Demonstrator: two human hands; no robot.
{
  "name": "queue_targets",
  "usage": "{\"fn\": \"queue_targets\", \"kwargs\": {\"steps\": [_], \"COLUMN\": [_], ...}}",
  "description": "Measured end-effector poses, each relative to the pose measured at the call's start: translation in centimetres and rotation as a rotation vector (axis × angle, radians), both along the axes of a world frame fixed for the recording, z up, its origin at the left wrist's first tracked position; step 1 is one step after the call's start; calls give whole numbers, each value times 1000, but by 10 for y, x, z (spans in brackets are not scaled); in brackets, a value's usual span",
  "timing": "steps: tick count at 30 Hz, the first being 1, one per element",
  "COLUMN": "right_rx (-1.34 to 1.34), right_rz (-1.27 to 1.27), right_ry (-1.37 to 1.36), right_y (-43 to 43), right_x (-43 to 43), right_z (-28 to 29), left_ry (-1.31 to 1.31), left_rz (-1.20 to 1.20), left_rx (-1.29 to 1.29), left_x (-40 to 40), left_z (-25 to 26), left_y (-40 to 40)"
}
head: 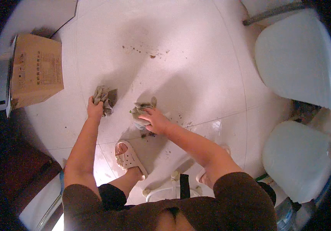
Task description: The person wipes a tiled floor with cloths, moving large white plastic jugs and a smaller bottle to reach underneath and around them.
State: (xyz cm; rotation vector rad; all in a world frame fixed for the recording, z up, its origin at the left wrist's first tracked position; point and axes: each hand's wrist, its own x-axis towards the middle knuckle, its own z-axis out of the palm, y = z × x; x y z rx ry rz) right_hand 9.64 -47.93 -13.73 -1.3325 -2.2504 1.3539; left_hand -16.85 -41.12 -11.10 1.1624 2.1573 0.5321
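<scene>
My left hand (95, 110) grips a crumpled, dirty grey cloth (104, 99) low over the pale tiled floor (206, 83). To its right, my right hand (156, 119) has its fingers bent over a second bunched greyish cloth (139, 115), which is at the floor. A small green bit shows at that cloth's left edge. Dark crumbs of dirt (144, 135) lie just below the right hand. Farther off, more brown dirt (152, 56) is scattered across the tiles. Both palms are hidden from view.
A cardboard box (38, 70) with printing stands at the left. Two pale chair seats (294, 57) are at the right, one behind the other. My foot in a white clog (129, 157) is below the cloths. A white metal base (165, 194) stands between my legs.
</scene>
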Motion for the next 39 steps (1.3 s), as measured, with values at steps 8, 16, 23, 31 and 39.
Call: {"fn": "queue_targets", "kwargs": {"steps": [8,16,23,31,39], "right_rx": [132,370,547,463,-396], "right_rz": [-1058,-1221,-696,222,-501], "right_ry": [78,-714,-340,204,423], "right_y": [116,237,308,83,137], "right_x": [240,334,172,11,103], "right_z": [-7,-92,-63,-64,21], "left_ry": [499,521,486,502,478], "left_rz": [-32,-123,-173,-169,-109], "left_rx": [-523,-566,-501,-543,-548], "left_x": [-4,5,2,3,3], "left_z": [-38,-40,-43,-40,-36], "left_y": [22,38,40,45,33]}}
